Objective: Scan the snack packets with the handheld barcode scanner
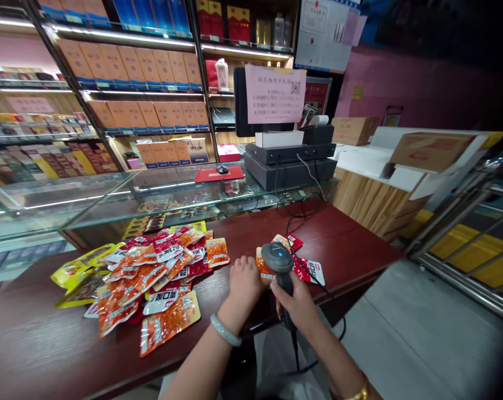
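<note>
My right hand [298, 303] grips a dark grey barcode scanner [278, 261] by its handle, head pointing down over a small group of orange and red snack packets [308, 269] on the dark red counter [351, 233]. My left hand [245, 282], a pale bangle on its wrist, rests fingers-down on the orange packet [263, 269] at the left edge of that group. A larger heap of orange, red and yellow snack packets [151, 278] lies to the left of my left hand.
A glass display case [110, 200] runs behind the counter, with a red mouse pad and mouse [219, 172]. A black till with monitor and pink notice [291, 158] stands at the back right. Shelves of boxed goods [130, 72] fill the wall. Metal rails [463, 233] stand right.
</note>
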Demonstrator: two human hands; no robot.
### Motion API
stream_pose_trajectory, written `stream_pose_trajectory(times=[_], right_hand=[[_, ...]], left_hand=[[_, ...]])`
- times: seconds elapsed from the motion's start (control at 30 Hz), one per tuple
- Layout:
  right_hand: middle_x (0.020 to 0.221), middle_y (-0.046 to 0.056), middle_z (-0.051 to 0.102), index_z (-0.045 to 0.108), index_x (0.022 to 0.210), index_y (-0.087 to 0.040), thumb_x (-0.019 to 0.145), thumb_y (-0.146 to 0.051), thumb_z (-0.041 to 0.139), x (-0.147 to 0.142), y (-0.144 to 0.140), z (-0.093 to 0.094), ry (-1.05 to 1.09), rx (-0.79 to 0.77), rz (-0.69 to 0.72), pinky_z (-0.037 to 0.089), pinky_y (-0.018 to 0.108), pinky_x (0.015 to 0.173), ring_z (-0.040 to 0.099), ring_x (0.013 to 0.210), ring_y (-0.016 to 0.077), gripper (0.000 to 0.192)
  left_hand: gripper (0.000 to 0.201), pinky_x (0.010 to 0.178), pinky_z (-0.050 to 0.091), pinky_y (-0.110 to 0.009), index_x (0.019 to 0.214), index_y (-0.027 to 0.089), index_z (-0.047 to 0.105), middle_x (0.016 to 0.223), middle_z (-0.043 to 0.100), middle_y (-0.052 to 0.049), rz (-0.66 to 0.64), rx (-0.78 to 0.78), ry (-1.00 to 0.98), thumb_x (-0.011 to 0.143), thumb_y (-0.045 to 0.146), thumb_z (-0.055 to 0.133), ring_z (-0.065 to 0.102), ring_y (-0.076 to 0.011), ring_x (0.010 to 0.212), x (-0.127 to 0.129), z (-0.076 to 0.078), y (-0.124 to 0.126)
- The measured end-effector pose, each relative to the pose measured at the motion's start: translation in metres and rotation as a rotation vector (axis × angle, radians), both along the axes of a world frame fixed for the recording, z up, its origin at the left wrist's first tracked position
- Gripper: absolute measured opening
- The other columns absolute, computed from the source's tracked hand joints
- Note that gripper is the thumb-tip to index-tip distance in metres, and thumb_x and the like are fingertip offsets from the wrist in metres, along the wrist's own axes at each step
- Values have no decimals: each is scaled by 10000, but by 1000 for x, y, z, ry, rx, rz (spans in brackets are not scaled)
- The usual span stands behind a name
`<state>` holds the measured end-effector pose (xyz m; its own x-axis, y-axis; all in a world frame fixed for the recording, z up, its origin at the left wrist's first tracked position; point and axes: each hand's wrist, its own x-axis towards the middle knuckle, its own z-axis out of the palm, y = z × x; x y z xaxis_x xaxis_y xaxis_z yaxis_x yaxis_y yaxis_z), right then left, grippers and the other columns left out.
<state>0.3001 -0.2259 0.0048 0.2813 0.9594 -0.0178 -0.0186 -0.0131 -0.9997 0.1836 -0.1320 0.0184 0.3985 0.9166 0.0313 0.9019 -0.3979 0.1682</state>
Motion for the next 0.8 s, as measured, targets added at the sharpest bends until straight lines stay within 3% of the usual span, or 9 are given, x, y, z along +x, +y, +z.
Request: stream_pose_trajectory(times=[0.07,0.17,0.27,0.4,0.57,0.8], right_hand=[[470,-91,519,564,924,-231,787,-615,786,0,0,-2,14,-1,-2,414,235,393,475,363,124,464],[480,-97,510,552,922,-237,794,-630,785,-3,-1,-7,53,9,11,418,234,392,477,362,121,474],[483,-102,491,521,884,-246,813,-658,771,-8,-1,-8,94,42,28,403,227,387,463,354,112,487],[528,-86,525,533,920,-239,864,-592,755,-19,2,3,79,80,137,437,239,421,502,391,123,420],[598,-64,550,564,896,-223,834,-540,773,-41,10,15,19,104,161,450,243,450,521,439,118,385],[542,-92,500,523,873,-232,837,-598,749,-61,16,7,60,85,263,429,239,416,477,374,108,432]], left_hand=[[362,1020,473,-432,1112,106,678,1199,712,-222,-15,-44,-34,877,374,738,638,-365,1208,-4,-2,4],[267,931,498,-396,1127,136,639,1120,749,-195,68,-153,-227,923,303,680,704,-326,1106,-12,-6,9],[242,879,523,-378,1119,166,624,1054,777,-153,168,-241,-625,912,281,678,737,-298,1028,-25,-10,16],[324,919,548,-401,1075,171,662,1050,798,-133,148,-309,-1078,822,351,756,743,-302,1034,-44,-20,21],[429,991,527,-442,1071,152,700,1087,801,-135,201,-277,-1123,696,336,795,729,-327,1065,-61,-31,21],[410,952,539,-398,1007,152,698,1026,797,-111,210,-301,-1226,651,340,778,725,-298,1011,-71,-32,20]])
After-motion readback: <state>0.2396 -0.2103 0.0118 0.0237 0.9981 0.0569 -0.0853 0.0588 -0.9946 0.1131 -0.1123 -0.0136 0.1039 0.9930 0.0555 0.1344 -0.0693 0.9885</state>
